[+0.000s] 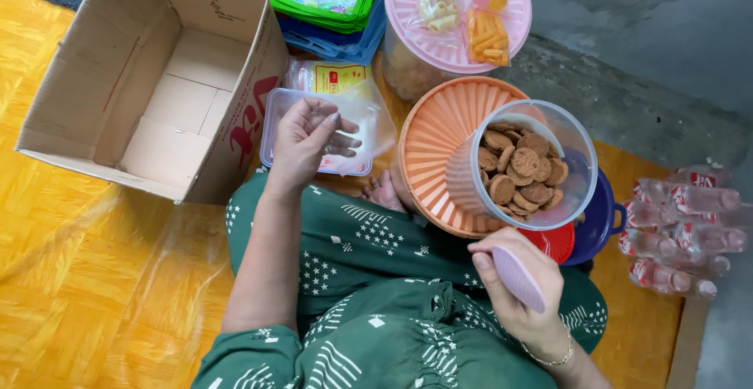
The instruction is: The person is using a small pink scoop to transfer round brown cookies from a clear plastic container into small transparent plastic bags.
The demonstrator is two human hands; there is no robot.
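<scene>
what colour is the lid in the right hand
Pink lid, held in the right hand; head view.

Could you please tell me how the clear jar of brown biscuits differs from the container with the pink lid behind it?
The clear jar is open and tilted, resting on an orange lid; the pink-lidded container stands upright and closed. The clear jar holds round brown biscuits; the pink-lidded container has packets of yellow and orange snacks lying on top. Both are round, see-through plastic.
</scene>
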